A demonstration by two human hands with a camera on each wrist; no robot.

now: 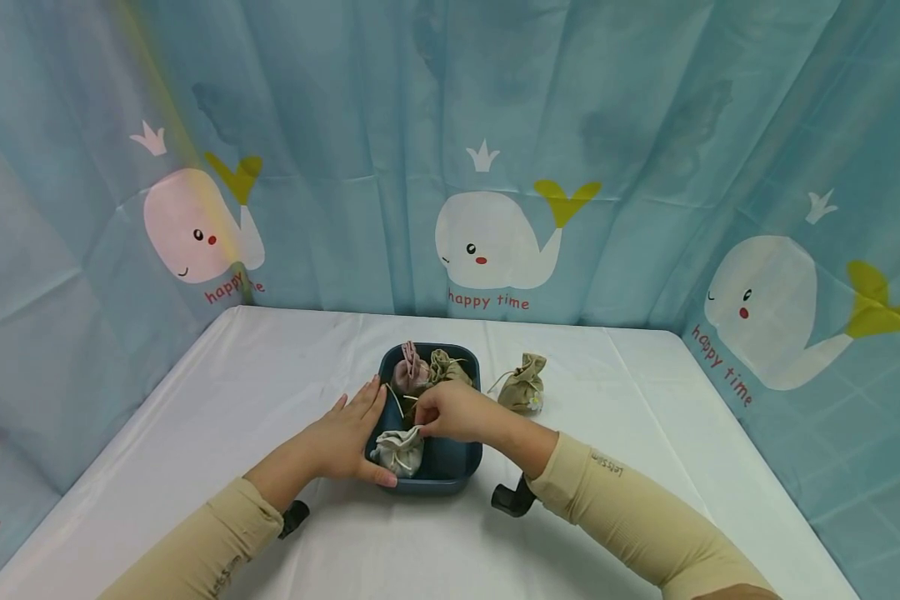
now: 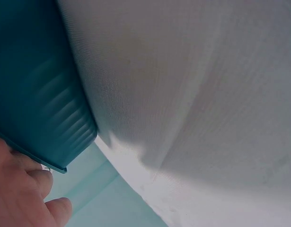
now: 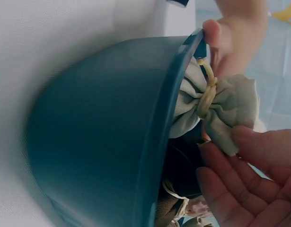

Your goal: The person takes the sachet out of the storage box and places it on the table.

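Observation:
A blue plastic bin (image 1: 438, 487) stands on the table with several small drawstring pouches in it. My right hand (image 1: 453, 412) reaches over the bin and pinches the gathered top of a pale grey drawstring pouch (image 3: 233, 104) between thumb and fingers. That pouch lies at the bin's near left. Along the left rim my left hand (image 1: 345, 440) rests with extended fingers, its thumb at the near edge. Farther back in the bin sit a pink pouch (image 1: 411, 375) and an olive pouch (image 1: 446, 367); my right hand partly hides what lies below them.
Right of the bin, another olive pouch (image 1: 523, 388) stands on the white tablecloth (image 1: 607, 392). Black camera mounts (image 1: 513, 498) hang under both wrists. A blue curtain (image 1: 330, 225) printed with whales encloses the table at the back and sides.

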